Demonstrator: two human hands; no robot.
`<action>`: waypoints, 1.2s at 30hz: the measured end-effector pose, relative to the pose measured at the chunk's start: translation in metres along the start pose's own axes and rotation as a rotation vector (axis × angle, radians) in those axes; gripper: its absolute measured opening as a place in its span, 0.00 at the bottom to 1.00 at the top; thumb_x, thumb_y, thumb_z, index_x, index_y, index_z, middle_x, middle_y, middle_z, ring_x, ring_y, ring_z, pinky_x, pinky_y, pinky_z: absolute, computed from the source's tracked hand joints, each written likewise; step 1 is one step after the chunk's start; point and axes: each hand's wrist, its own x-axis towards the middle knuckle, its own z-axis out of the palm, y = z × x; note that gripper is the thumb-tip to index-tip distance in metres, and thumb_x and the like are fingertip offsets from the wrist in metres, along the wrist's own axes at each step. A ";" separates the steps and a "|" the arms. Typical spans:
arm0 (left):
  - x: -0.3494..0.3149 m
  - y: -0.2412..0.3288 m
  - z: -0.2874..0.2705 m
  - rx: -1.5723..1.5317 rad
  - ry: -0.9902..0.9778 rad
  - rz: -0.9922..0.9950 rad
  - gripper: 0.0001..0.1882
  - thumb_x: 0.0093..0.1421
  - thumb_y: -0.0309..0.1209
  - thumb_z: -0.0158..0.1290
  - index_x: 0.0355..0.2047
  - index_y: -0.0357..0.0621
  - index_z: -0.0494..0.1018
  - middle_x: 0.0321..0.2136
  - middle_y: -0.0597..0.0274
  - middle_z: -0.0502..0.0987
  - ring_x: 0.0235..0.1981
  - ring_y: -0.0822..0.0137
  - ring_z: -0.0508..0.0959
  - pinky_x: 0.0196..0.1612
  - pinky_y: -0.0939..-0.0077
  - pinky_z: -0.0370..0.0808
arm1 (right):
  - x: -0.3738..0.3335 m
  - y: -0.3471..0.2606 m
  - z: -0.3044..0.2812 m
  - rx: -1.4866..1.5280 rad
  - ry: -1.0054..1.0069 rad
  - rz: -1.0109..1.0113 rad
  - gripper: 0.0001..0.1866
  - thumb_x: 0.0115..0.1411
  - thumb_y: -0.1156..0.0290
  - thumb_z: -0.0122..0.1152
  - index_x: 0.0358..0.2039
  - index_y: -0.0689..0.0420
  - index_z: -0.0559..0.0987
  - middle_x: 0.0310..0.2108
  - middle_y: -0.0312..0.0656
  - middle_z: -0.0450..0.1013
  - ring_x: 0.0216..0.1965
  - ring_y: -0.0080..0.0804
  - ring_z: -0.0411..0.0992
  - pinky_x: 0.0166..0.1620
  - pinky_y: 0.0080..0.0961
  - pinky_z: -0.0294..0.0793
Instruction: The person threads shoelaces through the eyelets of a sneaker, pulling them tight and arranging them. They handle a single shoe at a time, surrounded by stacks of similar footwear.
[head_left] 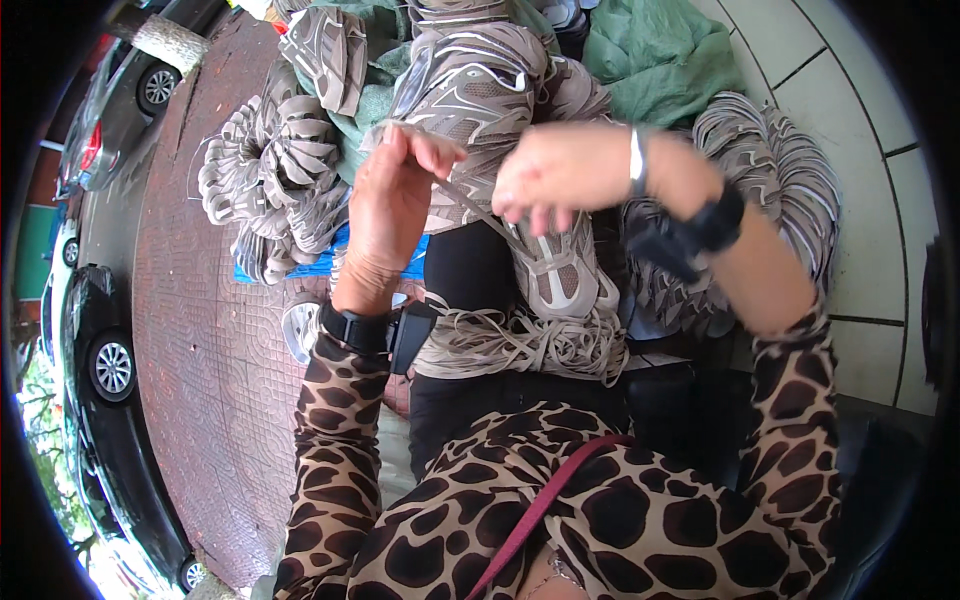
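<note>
My left hand [388,190] is raised with thumb and fingers pinched on a thin grey-beige shoelace [478,208]. The lace slants down from it toward a shoe upper [562,278], grey-brown with mesh and pale overlays, which lies over my lap. Close to the lace, at its right, hangs my right hand [575,165]; its fingers are bent and smeared by motion, so whether they grip anything cannot be told. Across my thighs lies a tangled bundle of loose beige shoelaces [500,340].
Stacked shoe uppers [470,95] rise ahead of me, with fanned bundles at the left [270,150] and right [790,190]. Green woven sacks [655,60] stand behind. Red-brown paving [190,330] and parked cars [110,380] are at left, pale floor tiles [840,110] at right.
</note>
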 end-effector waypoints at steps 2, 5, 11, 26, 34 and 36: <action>0.012 0.008 0.013 0.027 -0.099 0.058 0.23 0.71 0.43 0.34 0.27 0.38 0.67 0.25 0.58 0.69 0.36 0.63 0.71 0.52 0.63 0.66 | 0.014 0.051 0.043 -0.305 0.359 -0.210 0.22 0.65 0.56 0.49 0.38 0.67 0.76 0.31 0.46 0.77 0.34 0.32 0.77 0.40 0.31 0.74; 0.012 0.032 0.031 0.246 -0.024 0.088 0.23 0.71 0.43 0.33 0.28 0.38 0.68 0.26 0.57 0.71 0.39 0.62 0.72 0.53 0.65 0.65 | 0.019 0.046 0.072 0.409 0.358 -0.423 0.19 0.67 0.59 0.49 0.32 0.64 0.76 0.27 0.39 0.75 0.30 0.26 0.74 0.38 0.26 0.74; -0.020 0.112 -0.075 -0.009 0.341 -0.282 0.16 0.67 0.40 0.46 0.42 0.41 0.73 0.17 0.76 0.59 0.18 0.79 0.60 0.29 0.82 0.63 | -0.114 0.061 -0.006 1.012 0.479 -0.899 0.12 0.68 0.70 0.43 0.25 0.55 0.65 0.19 0.30 0.56 0.24 0.23 0.60 0.36 0.29 0.67; -0.373 0.189 -0.376 0.043 1.725 -0.364 0.24 0.70 0.47 0.31 0.44 0.44 0.72 0.14 0.72 0.52 0.13 0.76 0.49 0.16 0.80 0.46 | -0.595 0.298 -0.059 0.597 1.859 -0.192 0.08 0.65 0.74 0.48 0.42 0.66 0.71 0.23 0.34 0.62 0.25 0.25 0.61 0.45 0.20 0.67; -0.157 0.045 -0.144 1.170 0.555 -0.481 0.09 0.61 0.29 0.51 0.40 0.40 0.76 0.28 0.64 0.76 0.20 0.77 0.69 0.22 0.80 0.67 | -0.172 0.141 0.062 0.254 1.364 0.252 0.11 0.62 0.67 0.56 0.41 0.57 0.81 0.23 0.22 0.67 0.19 0.10 0.56 0.21 0.14 0.55; -0.118 -0.009 -0.081 1.149 0.163 -0.225 0.06 0.61 0.26 0.53 0.38 0.40 0.76 0.29 0.60 0.76 0.29 0.69 0.76 0.30 0.74 0.72 | -0.109 0.136 0.089 0.078 1.086 0.313 0.09 0.62 0.66 0.56 0.37 0.55 0.82 0.18 0.25 0.66 0.20 0.13 0.62 0.23 0.14 0.60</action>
